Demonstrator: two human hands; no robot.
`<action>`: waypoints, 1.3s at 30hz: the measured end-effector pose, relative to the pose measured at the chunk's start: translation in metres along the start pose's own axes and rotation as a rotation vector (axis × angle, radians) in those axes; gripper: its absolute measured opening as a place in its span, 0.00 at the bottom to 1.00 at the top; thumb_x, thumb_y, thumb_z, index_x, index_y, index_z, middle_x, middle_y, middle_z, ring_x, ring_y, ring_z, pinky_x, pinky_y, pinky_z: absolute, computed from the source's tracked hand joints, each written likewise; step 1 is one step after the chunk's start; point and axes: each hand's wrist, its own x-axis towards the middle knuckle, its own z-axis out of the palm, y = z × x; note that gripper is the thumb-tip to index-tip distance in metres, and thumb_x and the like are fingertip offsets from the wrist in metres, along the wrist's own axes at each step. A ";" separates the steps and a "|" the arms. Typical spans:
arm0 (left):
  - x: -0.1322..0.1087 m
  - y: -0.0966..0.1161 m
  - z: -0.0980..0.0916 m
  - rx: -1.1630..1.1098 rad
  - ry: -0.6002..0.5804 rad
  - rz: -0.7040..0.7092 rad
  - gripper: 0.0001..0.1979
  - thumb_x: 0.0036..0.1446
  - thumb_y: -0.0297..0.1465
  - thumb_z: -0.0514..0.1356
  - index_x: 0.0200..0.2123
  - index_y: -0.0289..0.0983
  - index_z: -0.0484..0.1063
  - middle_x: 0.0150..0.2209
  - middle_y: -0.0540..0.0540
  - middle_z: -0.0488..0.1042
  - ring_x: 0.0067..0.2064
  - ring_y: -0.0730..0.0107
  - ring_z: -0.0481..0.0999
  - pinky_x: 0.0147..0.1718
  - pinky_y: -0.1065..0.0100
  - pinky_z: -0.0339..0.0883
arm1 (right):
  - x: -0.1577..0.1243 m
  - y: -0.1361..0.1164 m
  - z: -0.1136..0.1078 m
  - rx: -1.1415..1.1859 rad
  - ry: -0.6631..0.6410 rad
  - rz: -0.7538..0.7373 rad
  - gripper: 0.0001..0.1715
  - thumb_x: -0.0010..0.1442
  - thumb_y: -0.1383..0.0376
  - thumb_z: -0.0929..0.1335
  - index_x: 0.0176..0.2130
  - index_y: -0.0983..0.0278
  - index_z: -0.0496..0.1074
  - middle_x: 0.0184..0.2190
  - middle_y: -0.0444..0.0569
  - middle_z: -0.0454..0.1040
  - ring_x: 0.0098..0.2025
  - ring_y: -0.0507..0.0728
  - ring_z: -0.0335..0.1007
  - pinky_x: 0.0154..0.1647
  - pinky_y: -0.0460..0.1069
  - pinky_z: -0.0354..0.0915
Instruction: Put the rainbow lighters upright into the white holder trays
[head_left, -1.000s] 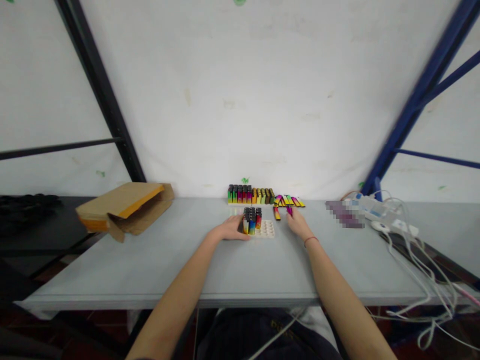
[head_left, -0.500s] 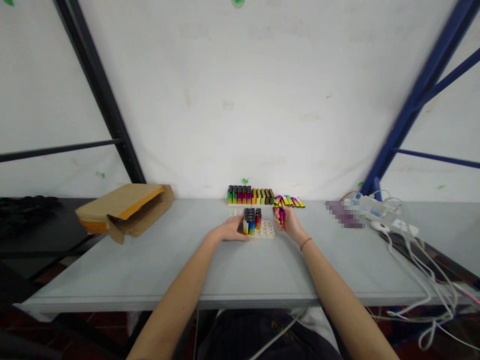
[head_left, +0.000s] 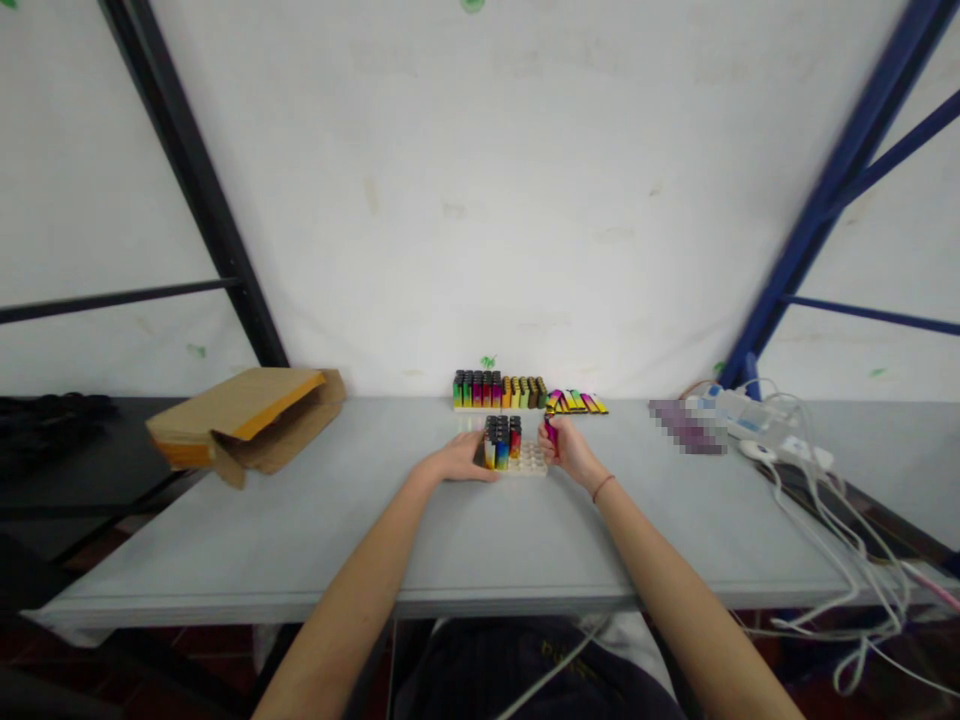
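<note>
A small white tray (head_left: 530, 468) with round holes lies on the table, and several lighters (head_left: 502, 445) with black tops stand upright in its left part. My left hand (head_left: 459, 460) is around the tray's left end, thumb along the front and fingers on the far side. Pinched in my right hand (head_left: 570, 448) is a purple-red lighter (head_left: 552, 430), held upright just over the tray's right edge; its lower end is partly hidden by the fingers.
Against the wall stands a full row of upright lighters (head_left: 478, 390). Right of it lies a pile of colourful lighters (head_left: 579, 402). An open cardboard box (head_left: 247, 400) is at the left. White cables (head_left: 817, 500) and a power strip (head_left: 750, 415) are on the right.
My right hand has moved left with the lighter, from beside the pile to the tray's right edge. My left hand stays at the tray.
</note>
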 end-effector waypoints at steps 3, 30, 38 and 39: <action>0.000 0.000 0.000 -0.012 0.009 -0.007 0.41 0.44 0.47 0.67 0.58 0.36 0.61 0.58 0.37 0.67 0.60 0.45 0.65 0.58 0.56 0.60 | 0.001 0.002 0.000 -0.010 -0.005 -0.007 0.13 0.47 0.54 0.61 0.24 0.60 0.55 0.16 0.36 0.49 0.16 0.48 0.38 0.16 0.44 0.38; 0.000 0.001 -0.001 -0.023 0.020 0.018 0.42 0.44 0.47 0.67 0.59 0.33 0.61 0.59 0.35 0.67 0.60 0.44 0.65 0.59 0.56 0.59 | 0.009 0.003 -0.013 0.106 0.251 -0.198 0.16 0.52 0.54 0.64 0.23 0.61 0.56 0.14 0.35 0.50 0.13 0.45 0.41 0.14 0.42 0.41; -0.002 0.003 -0.001 -0.019 0.003 -0.018 0.42 0.44 0.47 0.67 0.59 0.33 0.61 0.60 0.34 0.66 0.60 0.44 0.64 0.59 0.56 0.59 | 0.009 0.008 -0.011 0.127 0.282 -0.230 0.16 0.52 0.53 0.63 0.24 0.60 0.57 0.14 0.35 0.53 0.13 0.46 0.43 0.14 0.43 0.43; -0.002 0.003 -0.001 -0.018 0.000 -0.020 0.42 0.44 0.47 0.67 0.59 0.32 0.60 0.60 0.34 0.65 0.61 0.44 0.64 0.59 0.56 0.58 | 0.009 0.007 -0.010 0.118 0.293 -0.233 0.16 0.52 0.53 0.63 0.23 0.60 0.57 0.13 0.35 0.53 0.13 0.46 0.42 0.14 0.43 0.42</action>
